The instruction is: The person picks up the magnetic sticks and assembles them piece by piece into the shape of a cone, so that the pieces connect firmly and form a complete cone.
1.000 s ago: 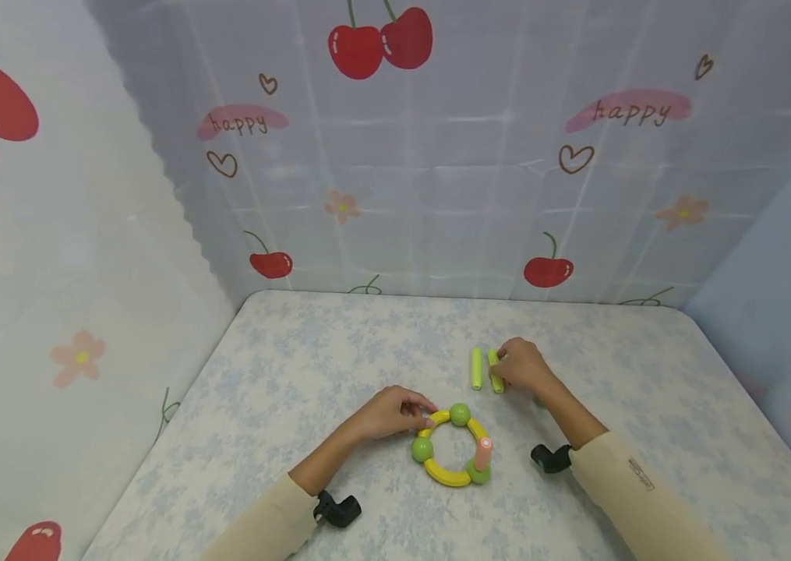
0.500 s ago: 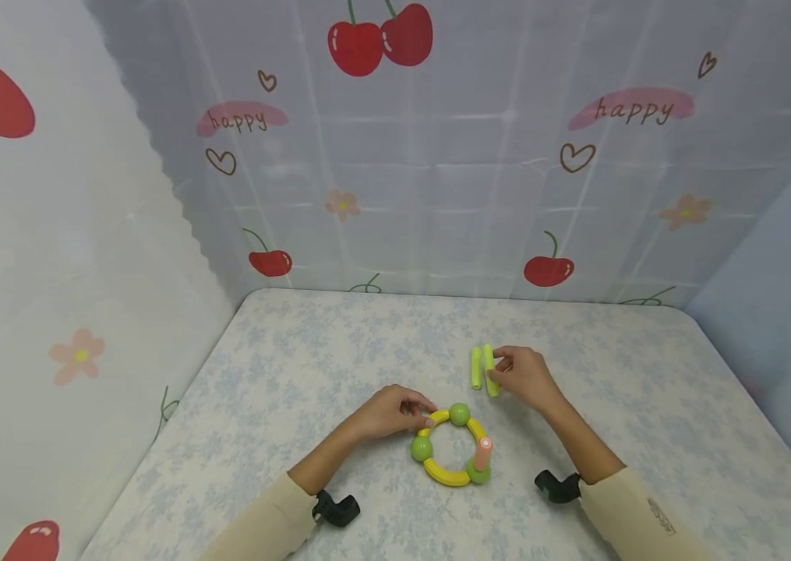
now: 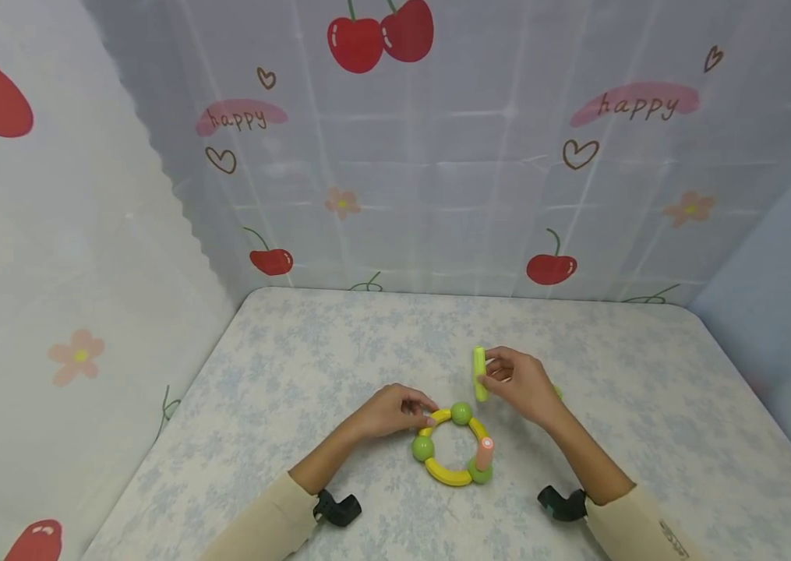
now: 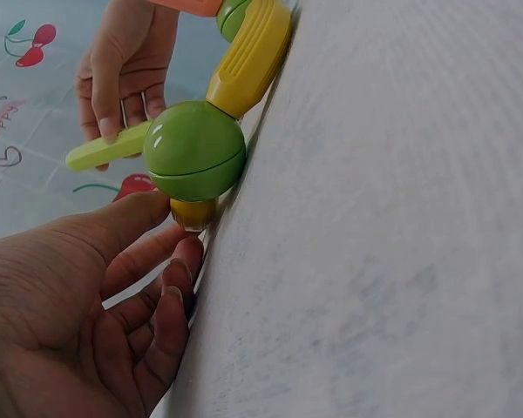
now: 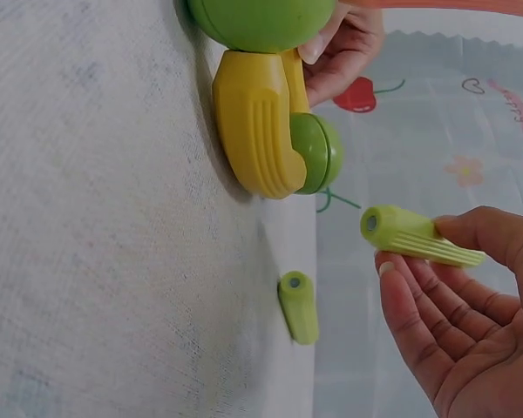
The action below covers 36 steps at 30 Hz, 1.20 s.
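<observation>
A ring of yellow curved pieces (image 3: 448,474) and green balls (image 3: 422,448) lies on the table, with an orange-pink stick (image 3: 484,455) standing on its lower-right ball. My left hand (image 3: 390,413) pinches a yellow piece at the ring's upper left, its thumb beside the green ball (image 4: 194,150) in the left wrist view. Beyond the ring, my right hand (image 3: 523,386) holds a light green stick (image 3: 480,374) between thumb and fingertips, raised off the surface in the right wrist view (image 5: 418,237). Another light green stick (image 5: 298,306) lies on the table there; the head view hides it.
Part of a green object (image 3: 558,392) shows behind my right wrist. The patterned table (image 3: 325,335) meets a curtain with cherries at its back edge. Black wrist devices sit at the left (image 3: 337,509) and right (image 3: 562,504) cuffs.
My right hand has lifted the nearer-to-hand light green stick and carried it left, in front of the other one. My left hand and the ring have stayed in place.
</observation>
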Available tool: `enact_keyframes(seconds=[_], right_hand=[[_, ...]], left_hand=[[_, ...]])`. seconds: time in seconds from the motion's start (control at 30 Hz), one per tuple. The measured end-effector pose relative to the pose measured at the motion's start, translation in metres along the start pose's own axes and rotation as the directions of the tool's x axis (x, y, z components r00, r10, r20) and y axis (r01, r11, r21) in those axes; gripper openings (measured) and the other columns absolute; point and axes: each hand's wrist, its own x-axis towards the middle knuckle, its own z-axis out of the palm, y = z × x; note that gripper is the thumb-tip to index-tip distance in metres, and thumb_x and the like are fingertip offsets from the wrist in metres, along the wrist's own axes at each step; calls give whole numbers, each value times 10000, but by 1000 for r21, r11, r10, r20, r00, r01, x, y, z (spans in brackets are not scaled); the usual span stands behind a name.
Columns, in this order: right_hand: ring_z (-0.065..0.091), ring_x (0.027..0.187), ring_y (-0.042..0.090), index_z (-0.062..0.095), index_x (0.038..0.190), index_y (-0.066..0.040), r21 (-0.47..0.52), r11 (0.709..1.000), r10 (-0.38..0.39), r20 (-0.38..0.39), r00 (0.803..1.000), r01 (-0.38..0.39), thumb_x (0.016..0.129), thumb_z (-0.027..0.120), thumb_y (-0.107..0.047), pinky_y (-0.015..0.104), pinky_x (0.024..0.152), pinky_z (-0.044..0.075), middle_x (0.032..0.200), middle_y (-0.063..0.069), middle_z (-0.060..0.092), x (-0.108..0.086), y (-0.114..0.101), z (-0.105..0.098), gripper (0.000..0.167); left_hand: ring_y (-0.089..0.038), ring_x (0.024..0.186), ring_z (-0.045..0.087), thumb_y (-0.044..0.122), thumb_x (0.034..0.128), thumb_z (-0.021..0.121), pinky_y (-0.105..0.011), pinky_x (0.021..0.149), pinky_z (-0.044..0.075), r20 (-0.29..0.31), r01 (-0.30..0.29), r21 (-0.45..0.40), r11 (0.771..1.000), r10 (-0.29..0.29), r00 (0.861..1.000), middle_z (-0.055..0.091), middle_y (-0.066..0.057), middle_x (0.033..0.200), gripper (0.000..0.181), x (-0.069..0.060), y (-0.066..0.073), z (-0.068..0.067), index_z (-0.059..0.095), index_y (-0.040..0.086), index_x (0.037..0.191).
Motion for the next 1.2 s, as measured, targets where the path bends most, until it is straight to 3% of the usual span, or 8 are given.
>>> enact_keyframes(seconds=[0.5, 0.73, 1.2], right_hand=[[713, 925, 227, 645, 1211, -22, 95, 979, -185, 29, 982, 182, 890, 786, -50, 299, 776, 597, 1029, 70, 717, -5, -10, 3, 352], [705, 936, 184, 664, 1174, -100, 111, 981, -168, 80, 982, 159, 902, 786, -88, 296, 769, 590, 1015, 8, 716, -7, -9, 4, 299], [712, 947, 202, 679, 1138, -105, 126, 977, -196, 183, 963, 174, 906, 779, -83, 289, 739, 587, 1011, 20, 717, -6, -7, 7, 253]], left_hand=[[-76, 646, 575, 285, 924, 778, -221, 586, 473, 2, -31, -11, 999, 31, 1000, 686, 91, 798, 218, 2, -2, -2, 790, 179, 1114], [-84, 646, 572, 282, 924, 779, -226, 585, 470, 0, -25, -16, 1000, 25, 1000, 684, 77, 802, 217, 0, -1, -1, 791, 169, 1108], [-71, 639, 571, 280, 929, 774, -222, 584, 475, 0, -31, -8, 999, 31, 1000, 684, 94, 807, 214, 1, -2, -1, 789, 176, 1115]])
